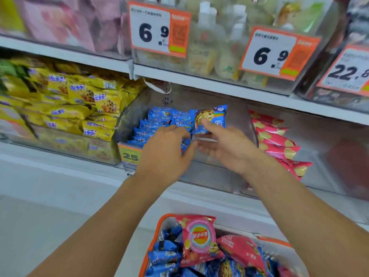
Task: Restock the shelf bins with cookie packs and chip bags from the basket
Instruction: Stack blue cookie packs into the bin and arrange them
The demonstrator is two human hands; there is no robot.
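The shelf [199, 82] runs across in front of me with three clear bins under it: yellow cookie packs [79, 108] on the left, the blue cookie packs [159, 120] in the middle bin [229, 120], and pink chip bags [275, 140] on the right. Below my arms sits the basket [159, 232], holding a jumble of blue packs with a pink chip bag [199, 238] propped on top.

Both hands are inside the middle bin. My right hand [225, 148] has one blue cookie pack [211, 118] up on end — the index finger lies along its face and the other fingers reach out loosely beneath it, so it is more steadied than firmly gripped. My left hand [165, 150] is curved over the row of blue packs, fingers bent down onto them; whether it actually pinches one I cannot tell.

The main risk I see is the upright pack tipping backward into the vacant right half of the bin once I let go, since nothing braces it there. The row under my left hand leans too — shove too hard and it could fan out or ride up over the front wall. Smaller worry: the chip bag perched in the basket looks ready to slide off if my arm bumps it.
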